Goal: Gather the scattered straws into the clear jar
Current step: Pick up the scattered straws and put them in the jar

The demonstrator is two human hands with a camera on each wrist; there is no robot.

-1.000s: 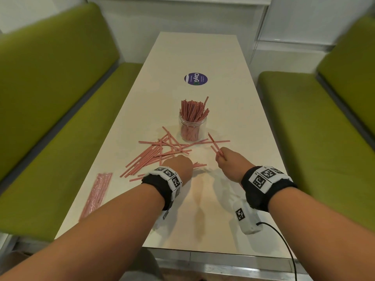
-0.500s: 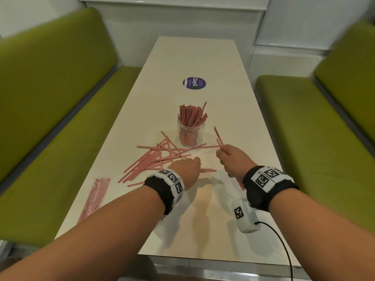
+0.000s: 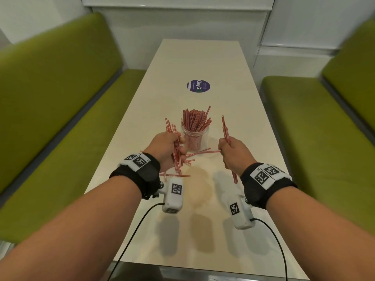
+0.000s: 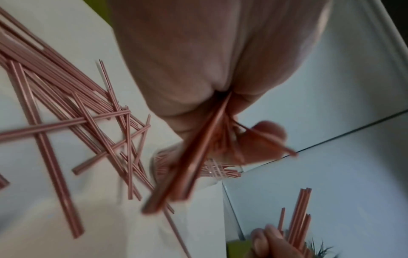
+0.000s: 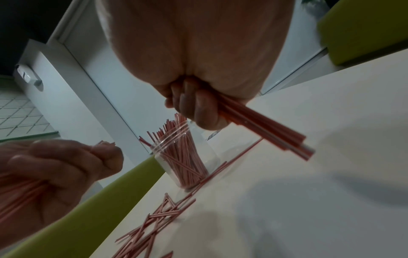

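The clear jar (image 3: 195, 136) stands mid-table, packed with upright red straws (image 3: 196, 120). My left hand (image 3: 169, 148) is raised just left of the jar and grips a bundle of straws (image 3: 177, 147) held nearly upright. My right hand (image 3: 233, 151) is raised to the right of the jar and grips a few straws (image 3: 225, 129). Loose straws (image 3: 190, 157) still lie on the table in front of the jar. The left wrist view shows the scattered straws (image 4: 88, 122) beside my hand's bundle (image 4: 192, 157). The right wrist view shows the jar (image 5: 183, 160) and my fingers (image 5: 194, 108) curled round straws (image 5: 264, 127).
The long cream table (image 3: 203, 57) runs away from me, with a round purple sticker (image 3: 198, 86) beyond the jar. Green bench seats (image 3: 50, 118) flank both sides. Wrist-camera cables (image 3: 129, 236) hang at the near table edge.
Both hands have lifted off the table. The left hand has picked up a bundle of straws and turned it upright; the right hand has raised its few straws beside the jar.
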